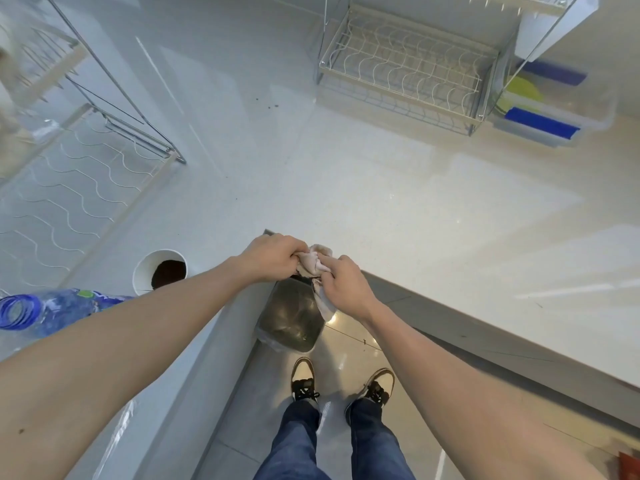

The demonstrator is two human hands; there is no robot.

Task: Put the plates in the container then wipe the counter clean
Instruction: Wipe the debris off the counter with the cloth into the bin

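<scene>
Forearms: both bare, reaching out from the near edge and meeting at the inner corner of the counter.
Left hand (273,256): fingers curled tight round the left end of the cloth (313,263).
Right hand (343,284): gripping the cloth's right part; a loose tail hangs below it.
Cloth: pale, bunched between the two hands, held above the bin (291,322).
Bin: dark, lined with a clear bag, on the floor under the hands.
Shoes (304,379): black and tan, just nearer than the bin.
Counter (381,202): white, L-shaped; dark crumbs (272,106) lie far of the hands.
Cup (160,271): white, dark grounds inside, left of the hands.
Bottle (52,311): blue plastic, near left.
Dish racks: one far right (405,67), one left (79,174).
Container (547,116): clear, with blue handles, far right beside the rack.
</scene>
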